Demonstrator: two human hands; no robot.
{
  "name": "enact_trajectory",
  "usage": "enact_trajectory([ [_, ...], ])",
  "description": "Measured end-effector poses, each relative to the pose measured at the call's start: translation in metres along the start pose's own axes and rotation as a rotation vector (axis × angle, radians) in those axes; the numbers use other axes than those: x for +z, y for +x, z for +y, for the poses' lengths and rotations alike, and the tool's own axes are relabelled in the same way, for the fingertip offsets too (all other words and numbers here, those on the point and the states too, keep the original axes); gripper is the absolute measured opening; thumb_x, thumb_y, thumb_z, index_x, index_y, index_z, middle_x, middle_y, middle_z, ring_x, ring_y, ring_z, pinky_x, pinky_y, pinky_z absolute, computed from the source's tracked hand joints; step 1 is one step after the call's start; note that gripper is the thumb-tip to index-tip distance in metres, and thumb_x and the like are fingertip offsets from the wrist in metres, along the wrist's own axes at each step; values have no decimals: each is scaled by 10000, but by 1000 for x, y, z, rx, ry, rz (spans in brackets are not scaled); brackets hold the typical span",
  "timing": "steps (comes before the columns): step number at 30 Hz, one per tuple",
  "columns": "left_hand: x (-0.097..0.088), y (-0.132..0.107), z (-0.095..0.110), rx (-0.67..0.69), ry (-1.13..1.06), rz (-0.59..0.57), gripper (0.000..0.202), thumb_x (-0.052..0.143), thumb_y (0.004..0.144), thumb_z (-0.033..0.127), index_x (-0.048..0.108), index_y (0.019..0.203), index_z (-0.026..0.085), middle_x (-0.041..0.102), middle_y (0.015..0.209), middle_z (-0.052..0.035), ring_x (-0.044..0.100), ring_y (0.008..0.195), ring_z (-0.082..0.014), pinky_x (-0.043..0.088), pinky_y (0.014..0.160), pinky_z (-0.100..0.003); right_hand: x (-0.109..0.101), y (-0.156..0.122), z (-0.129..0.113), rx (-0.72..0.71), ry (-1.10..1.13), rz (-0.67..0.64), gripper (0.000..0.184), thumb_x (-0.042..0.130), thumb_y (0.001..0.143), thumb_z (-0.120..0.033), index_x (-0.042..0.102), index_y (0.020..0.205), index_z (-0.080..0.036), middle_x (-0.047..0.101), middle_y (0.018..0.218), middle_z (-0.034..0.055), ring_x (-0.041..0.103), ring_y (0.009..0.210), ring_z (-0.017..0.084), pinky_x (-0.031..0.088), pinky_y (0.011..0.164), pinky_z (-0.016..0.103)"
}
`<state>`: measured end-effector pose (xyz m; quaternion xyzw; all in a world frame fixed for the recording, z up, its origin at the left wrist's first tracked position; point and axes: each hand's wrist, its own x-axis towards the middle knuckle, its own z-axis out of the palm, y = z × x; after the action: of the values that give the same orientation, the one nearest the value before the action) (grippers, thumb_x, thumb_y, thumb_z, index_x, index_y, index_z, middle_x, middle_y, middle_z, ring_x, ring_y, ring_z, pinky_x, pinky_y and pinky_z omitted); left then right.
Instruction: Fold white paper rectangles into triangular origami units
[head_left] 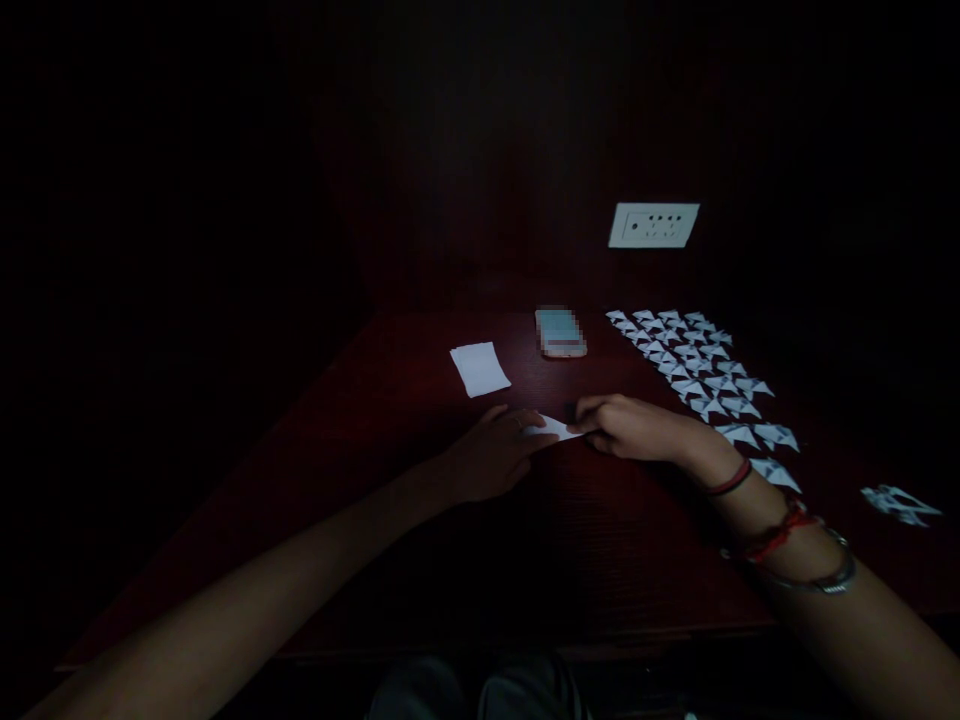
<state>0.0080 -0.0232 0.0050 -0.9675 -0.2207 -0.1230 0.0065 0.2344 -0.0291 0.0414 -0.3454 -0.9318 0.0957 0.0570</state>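
A small piece of folded white paper (553, 429) lies between my two hands on the dark red table. My left hand (495, 448) rests over the paper's left end, its fingers closed on it and pressing it down. At the right corner, the curled fingers of my right hand (619, 425) pinch the paper. A stack of white paper sheets (481, 369) sits just beyond my left hand. Several folded paper pieces (690, 365) stand in rows to the right, the closest ones beside my right wrist.
A phone (560, 332) with a lit, blurred screen lies behind my hands. A white socket plate (654, 226) is on the back wall. A separate cluster of folded paper (900, 505) lies at the far right of the table (360, 400). The surroundings are very dark.
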Motion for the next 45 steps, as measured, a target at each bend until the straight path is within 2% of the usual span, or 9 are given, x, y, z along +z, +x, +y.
enact_trajectory([
  [5,4,-3,-3,-24,29,28,436,381,794,151,347,1214,263,185,1351,-39,174,1224,-229,212,959,-425,0,0,2,-26,25,7,283,440,689,-50,624,879,-150,564,868,50,522,792,137,383,692,255],
  [10,7,-3,-3,-61,88,-9,428,350,831,238,287,1255,228,295,1311,-35,132,1234,-244,145,978,-447,0,0,1,-13,20,4,245,442,691,-57,627,828,-141,565,841,48,525,769,134,385,692,254],
  [18,2,-4,4,-142,155,15,359,348,838,303,383,1183,214,384,1237,-46,264,1160,-258,142,962,-463,-1,1,0,-4,13,-2,258,433,692,-51,627,843,-130,571,855,60,525,774,136,383,699,252],
  [22,3,-5,5,-180,147,23,354,351,838,327,390,1174,224,366,1245,-51,269,1149,-265,169,951,-471,-1,1,1,-2,39,-4,257,432,685,-52,634,813,-146,572,834,48,522,746,128,376,685,247],
  [26,4,-7,3,-208,109,28,377,379,827,331,379,1190,228,219,1324,-76,229,1175,-289,247,920,-450,-1,2,1,25,66,7,250,432,685,-59,633,801,-151,573,815,41,520,727,124,371,674,242],
  [28,4,-7,3,-211,97,36,379,385,826,325,376,1193,230,189,1332,-79,220,1182,-289,256,920,-443,-1,2,0,32,68,19,245,430,693,-64,631,805,-148,574,811,42,521,726,124,370,679,241],
  [33,3,-7,3,-185,94,41,364,355,845,321,373,1195,223,276,1284,-74,245,1170,-271,258,930,-437,4,8,-4,60,0,110,223,411,740,-93,614,820,-140,563,807,48,514,732,124,368,683,239],
  [37,4,-7,3,-171,102,40,370,341,849,327,367,1200,211,313,1264,-70,252,1165,-260,253,938,-429,13,17,-4,57,-43,187,262,412,767,-122,569,975,-152,541,871,56,502,758,129,364,675,236],
  [45,5,-6,4,-192,140,41,377,349,841,328,364,1204,226,310,1263,-85,258,1157,-276,262,919,-454,21,30,2,7,-53,157,282,401,784,-115,566,1006,-169,491,819,42,475,689,109,350,629,225],
])
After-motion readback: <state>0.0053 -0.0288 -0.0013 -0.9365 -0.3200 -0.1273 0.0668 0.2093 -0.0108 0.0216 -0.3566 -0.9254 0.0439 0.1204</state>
